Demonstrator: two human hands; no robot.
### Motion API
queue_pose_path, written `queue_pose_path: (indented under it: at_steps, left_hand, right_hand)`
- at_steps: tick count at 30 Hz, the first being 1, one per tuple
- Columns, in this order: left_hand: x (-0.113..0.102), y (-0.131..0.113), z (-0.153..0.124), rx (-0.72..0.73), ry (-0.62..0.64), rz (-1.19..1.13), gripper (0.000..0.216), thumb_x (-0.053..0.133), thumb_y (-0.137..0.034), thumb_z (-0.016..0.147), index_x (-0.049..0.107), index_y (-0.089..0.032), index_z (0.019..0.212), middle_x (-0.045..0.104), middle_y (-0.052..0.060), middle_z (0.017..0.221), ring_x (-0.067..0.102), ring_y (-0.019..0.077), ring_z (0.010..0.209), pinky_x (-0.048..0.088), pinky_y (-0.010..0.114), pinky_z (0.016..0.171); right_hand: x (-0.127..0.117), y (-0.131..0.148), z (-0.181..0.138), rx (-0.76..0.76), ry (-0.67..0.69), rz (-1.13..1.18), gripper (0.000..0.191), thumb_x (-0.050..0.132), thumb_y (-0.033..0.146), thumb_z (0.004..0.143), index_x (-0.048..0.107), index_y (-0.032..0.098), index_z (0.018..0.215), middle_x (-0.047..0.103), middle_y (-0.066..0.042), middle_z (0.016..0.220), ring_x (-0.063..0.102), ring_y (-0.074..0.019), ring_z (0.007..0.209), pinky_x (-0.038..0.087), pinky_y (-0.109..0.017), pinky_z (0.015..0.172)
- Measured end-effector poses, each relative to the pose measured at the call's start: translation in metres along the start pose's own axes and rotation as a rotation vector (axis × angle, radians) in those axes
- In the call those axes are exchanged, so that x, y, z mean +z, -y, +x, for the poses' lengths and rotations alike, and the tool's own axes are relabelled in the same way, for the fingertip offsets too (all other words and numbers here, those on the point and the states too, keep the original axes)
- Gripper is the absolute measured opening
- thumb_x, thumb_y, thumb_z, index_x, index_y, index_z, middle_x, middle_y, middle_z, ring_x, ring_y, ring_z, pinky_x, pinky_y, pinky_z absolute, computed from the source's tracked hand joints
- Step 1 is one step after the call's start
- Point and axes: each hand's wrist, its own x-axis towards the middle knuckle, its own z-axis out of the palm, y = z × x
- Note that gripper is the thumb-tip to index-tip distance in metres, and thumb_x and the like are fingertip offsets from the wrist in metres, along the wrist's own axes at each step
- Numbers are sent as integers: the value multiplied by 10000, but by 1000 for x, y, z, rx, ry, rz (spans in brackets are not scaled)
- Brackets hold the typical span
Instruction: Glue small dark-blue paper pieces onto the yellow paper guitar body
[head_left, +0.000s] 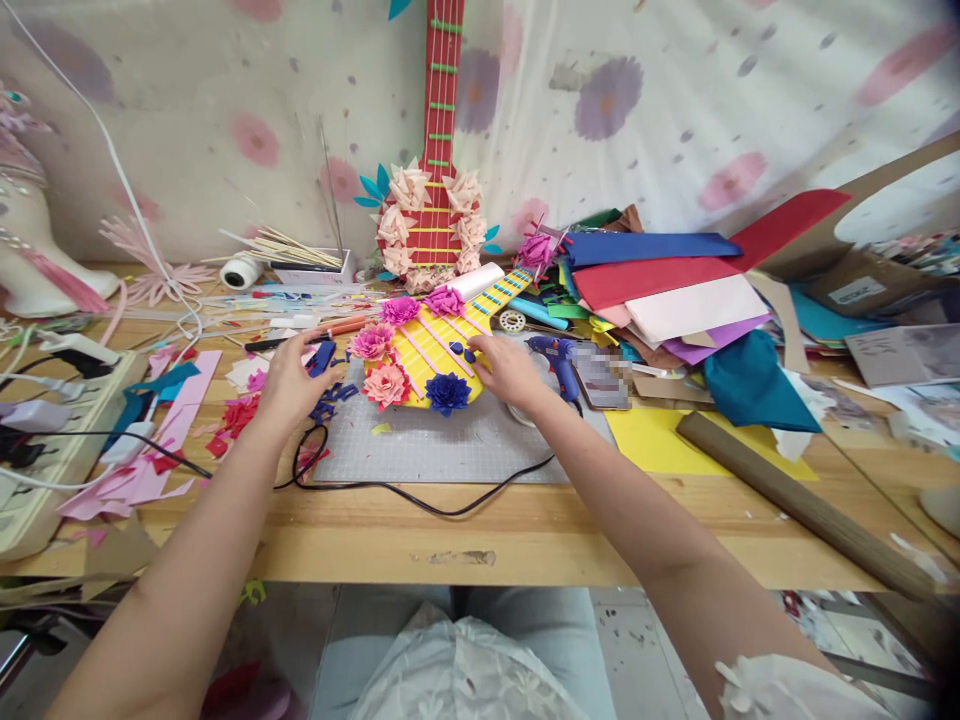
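Note:
A yellow paper guitar [420,362] with pink strings lies on a grey cutting mat [390,450]. Magenta, pink and coral paper flowers line its left side, and a dark blue paper flower [448,393] sits at its lower edge. My left hand [291,385] is left of the guitar, thumb and fingers around a blue paper piece [323,357], with more blue scraps [330,402] beneath. Over the guitar's right edge, my right hand [510,372] pinches a small dark blue paper petal [469,355]; a similar petal [456,348] is beside it.
A blue glue gun [559,362] and a phone [606,380] are right of my right hand. The black cord [450,512] loops across the mat's front. Behind stands a red paper guitar [435,215]. Coloured paper sheets [667,280] pile at right; a power strip [82,450] is at left.

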Motion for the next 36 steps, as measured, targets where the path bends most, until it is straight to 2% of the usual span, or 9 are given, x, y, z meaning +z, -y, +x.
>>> queue_pose_path:
  at_steps: [4,9,14,17,20,22,27,32,36]
  left_hand:
    - [0,-6,-2,-131,-94,24,374,456,-419,823,563,-219,1120,644,19,727,624,215,733,455,338,756]
    - [5,-18,-2,-36,-105,-56,384,383,-252,842,511,-200,1200,651,37,900,614,181,807,441,293,787]
    - [12,-35,5,-58,-53,-129,310,405,-385,845,642,-189,884,608,4,671,574,157,649,421,261,653]
    - [17,-51,6,-51,-69,-148,316,430,-430,835,631,-187,831,594,-2,640,553,145,610,391,249,594]
    - [24,-71,0,-36,-97,-127,335,451,-474,825,612,-185,769,600,4,651,560,147,638,389,246,602]
    - [31,-84,-5,2,-56,-124,337,443,-472,836,609,-190,761,613,6,658,577,153,672,406,252,636]
    - [49,-98,-14,169,73,-215,209,523,-250,797,608,-195,979,676,16,776,620,177,857,445,307,816]
    - [56,-95,-18,224,-72,-300,275,524,-155,759,606,-188,1019,615,74,1128,550,196,1088,428,340,939]
    - [59,-94,-27,176,-192,-321,295,530,-114,738,604,-187,1014,615,71,1095,530,195,1104,386,348,1000]
  right_hand:
    - [1,0,-2,22,-64,46,288,437,129,761,535,187,1026,646,-75,994,547,-216,958,402,-337,863]
    - [2,-1,-9,167,-163,172,209,356,155,758,540,193,851,622,-78,891,552,-199,859,421,-321,786]
    - [2,-9,-16,323,-159,281,214,330,210,780,540,195,819,627,-60,824,563,-190,771,426,-309,709]
    - [0,-13,-19,349,-174,307,252,330,246,807,564,183,876,634,-68,824,571,-195,761,427,-317,709]
    - [0,-14,-20,324,-199,316,291,337,279,834,573,174,967,640,-79,859,577,-202,791,430,-331,742]
    - [1,-13,-19,301,-215,318,288,358,285,839,570,173,999,642,-77,857,579,-202,793,430,-337,754]
    - [4,-9,-16,299,-242,315,220,425,262,811,572,186,956,632,-52,783,579,-196,730,443,-347,731]
    - [4,-6,-14,112,-252,283,290,442,136,731,557,194,990,632,-81,961,580,-216,891,451,-381,830]
    - [5,-3,-14,-71,-128,157,494,430,50,621,537,162,1090,608,-117,1086,507,-253,1082,407,-416,939]
